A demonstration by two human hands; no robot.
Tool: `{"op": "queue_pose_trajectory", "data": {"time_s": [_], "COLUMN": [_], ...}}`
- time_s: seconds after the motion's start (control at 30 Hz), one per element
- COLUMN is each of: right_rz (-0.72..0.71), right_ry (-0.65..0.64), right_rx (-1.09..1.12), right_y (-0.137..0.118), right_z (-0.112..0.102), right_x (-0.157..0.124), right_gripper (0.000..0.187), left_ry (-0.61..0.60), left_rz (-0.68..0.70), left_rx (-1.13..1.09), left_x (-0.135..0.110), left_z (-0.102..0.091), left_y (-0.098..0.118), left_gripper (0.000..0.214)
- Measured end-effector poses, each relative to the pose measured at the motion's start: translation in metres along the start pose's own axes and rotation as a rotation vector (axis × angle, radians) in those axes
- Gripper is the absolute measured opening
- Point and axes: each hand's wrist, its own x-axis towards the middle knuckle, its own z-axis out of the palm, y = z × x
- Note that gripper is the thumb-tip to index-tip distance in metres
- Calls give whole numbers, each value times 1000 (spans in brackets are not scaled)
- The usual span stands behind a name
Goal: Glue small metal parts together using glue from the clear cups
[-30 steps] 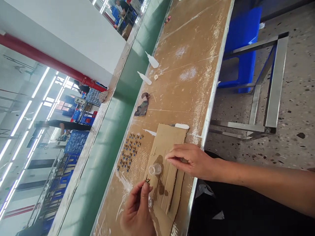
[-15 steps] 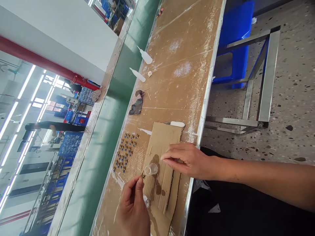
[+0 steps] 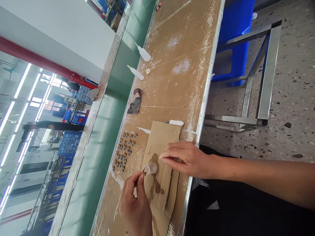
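Small clear plastic cup (image 3: 151, 168) lying tilted on stained cardboard sheet (image 3: 162, 157); tiny component pinched between left-hand fingertips (image 3: 140, 176), held just beside cup mouth, detail too small

Far half of bench (image 3: 182, 42) bare, open passage along its right edge. Left edge obstructed: two dropper bottles (image 3: 139, 62), crumpled rag (image 3: 135, 104), then cluster of small parts (image 3: 124, 151). Near end crowded: cardboard sheet (image 3: 163, 137), clear cap (image 3: 151, 168), both hands.

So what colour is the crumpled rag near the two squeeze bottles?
Camouflage: mottled green, brown and dark patches on the rag, seen in the head view.
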Motion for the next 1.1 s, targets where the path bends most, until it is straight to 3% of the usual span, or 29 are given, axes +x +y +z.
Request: {"op": "queue_pose_trajectory", "data": {"time_s": [0.33, 0.6, 0.87, 1.1], "right_rz": [1, -9, -10, 0], "right_ry": [-7, 4, 3, -2], "right_rx": [9, 4, 6, -7], "right_y": [0, 0, 1, 1], "right_z": [0, 1, 1, 1], "right_x": [0, 0, 0, 0], "right_gripper": [18, 17, 17, 17], "left_ry": [57, 62, 53, 16], "left_rz": [232, 316, 291, 174], "left_rx": [118, 173, 172, 83], "left_x": [2, 2, 1, 2], "left_z": [2, 2, 2, 0], "left_y": [0, 0, -2, 3], "left_gripper": [27, 28, 27, 26]}}
